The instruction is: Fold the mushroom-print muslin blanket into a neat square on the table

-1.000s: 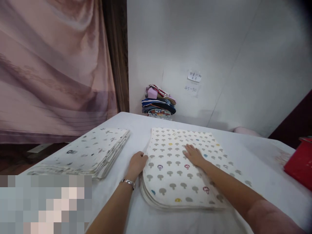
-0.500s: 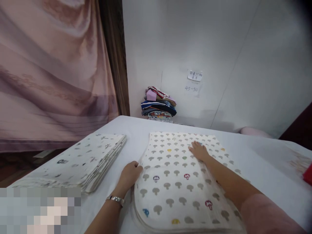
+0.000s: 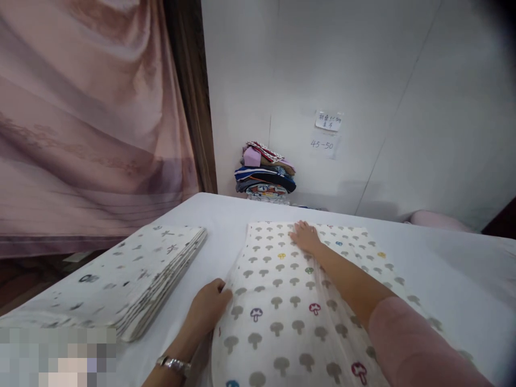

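Observation:
A mushroom-print cloth (image 3: pixel 278 282), white with grey and a few coloured mushrooms, lies over the middle of the white table. At its left edge my left hand (image 3: pixel 210 305) pinches the fabric between thumb and curled fingers. My right hand (image 3: pixel 306 236) rests flat near the cloth's far edge, fingers somewhat spread, and my forearm crosses the cloth's right part. Faint creases run through the fabric below that hand. To the left sits a folded stack of white cloth (image 3: pixel 133 269) with a dark print, its layers showing along the right side.
Behind the white table (image 3: pixel 226 207), a pile of folded fabrics (image 3: pixel 266 172) stands against the wall, right of a pink curtain (image 3: pixel 92 118). Paper signs (image 3: pixel 328 121) hang above. A pink rounded item (image 3: pixel 437 220) shows past the far edge.
My right hand has slid left and away from me, toward the cloth's far edge. My left hand keeps its grip, slightly lower in view. The view has shifted a little.

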Demonstrator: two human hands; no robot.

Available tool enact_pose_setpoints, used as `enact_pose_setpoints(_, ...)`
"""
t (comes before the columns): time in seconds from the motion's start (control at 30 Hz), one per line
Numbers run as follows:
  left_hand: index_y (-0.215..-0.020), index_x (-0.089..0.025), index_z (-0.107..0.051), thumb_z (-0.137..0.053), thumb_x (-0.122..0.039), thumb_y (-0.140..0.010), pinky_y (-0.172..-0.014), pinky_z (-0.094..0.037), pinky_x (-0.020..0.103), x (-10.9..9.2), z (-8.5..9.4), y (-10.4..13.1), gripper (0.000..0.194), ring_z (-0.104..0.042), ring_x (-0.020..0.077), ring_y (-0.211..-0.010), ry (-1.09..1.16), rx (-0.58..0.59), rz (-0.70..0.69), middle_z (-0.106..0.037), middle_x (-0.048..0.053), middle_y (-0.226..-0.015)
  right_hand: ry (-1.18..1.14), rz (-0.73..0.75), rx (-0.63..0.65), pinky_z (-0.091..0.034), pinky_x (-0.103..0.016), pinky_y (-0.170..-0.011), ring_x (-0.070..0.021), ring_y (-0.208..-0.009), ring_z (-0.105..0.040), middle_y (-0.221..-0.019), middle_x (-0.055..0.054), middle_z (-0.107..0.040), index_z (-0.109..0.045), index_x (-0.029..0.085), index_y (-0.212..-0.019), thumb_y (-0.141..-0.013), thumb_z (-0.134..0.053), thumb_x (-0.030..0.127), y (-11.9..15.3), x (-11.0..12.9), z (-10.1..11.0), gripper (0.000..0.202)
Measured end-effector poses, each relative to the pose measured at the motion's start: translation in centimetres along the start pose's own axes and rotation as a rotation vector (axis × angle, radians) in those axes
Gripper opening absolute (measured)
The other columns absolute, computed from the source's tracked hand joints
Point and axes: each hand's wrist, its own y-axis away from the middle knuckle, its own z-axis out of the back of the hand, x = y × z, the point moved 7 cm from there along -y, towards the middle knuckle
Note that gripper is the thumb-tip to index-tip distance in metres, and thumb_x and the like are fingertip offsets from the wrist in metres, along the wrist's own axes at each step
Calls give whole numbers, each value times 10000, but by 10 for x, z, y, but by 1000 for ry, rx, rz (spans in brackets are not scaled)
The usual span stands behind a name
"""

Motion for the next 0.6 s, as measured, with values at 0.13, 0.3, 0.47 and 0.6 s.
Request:
enact_pose_setpoints(0.13, -660, -191, -510, -423, -234, -730, -572, -308, 252, 0, -1, -2, 119, -558, 181, -672, -13, 19, 5, -607, 19, -670, 1, 34, 17, -122, -509, -1064, -238, -1370, -128, -1508, -68, -161, -335, 234, -1366, -903, -259, 530, -13, 6, 0, 555)
enact_pose_setpoints(0.3, -653, -197, -514, -414, -273, -735, -564, -324, 254, 4, -3, -5, 149, -572, 192, -667, -1, 48, 3, -590, 7, -625, 19, -5, -22, -110, -454, -1082, -198, -1377, -97, -1505, -35, -176, -343, 264, -1359, -908, -234, 541, -4, -20, 13, 541)
enact_pose_setpoints(0.47, -639, -198, -529, -435, -293, -706, -575, -340, 263, 5, -4, -8, 150, -578, 210, -674, 3, 42, -6, -609, 19, -635, 46, -207, -64, -102, -521, -1061, -261, -1372, -100, -1503, -97, -162, -302, 202, -1382, -910, -224, 525, 37, -99, 22, 578)
enact_pose_setpoints(0.6, -652, -203, -541, -441, -317, -697, -585, -356, 271, 6, -3, -10, 158, -586, 224, -696, 13, 52, 18, -623, 24, -655, 44, -241, -42, -184, -488, -1048, -228, -1353, -184, -1475, -51, -258, -356, 248, -1349, -918, -215, 489, 46, -132, 23, 514)
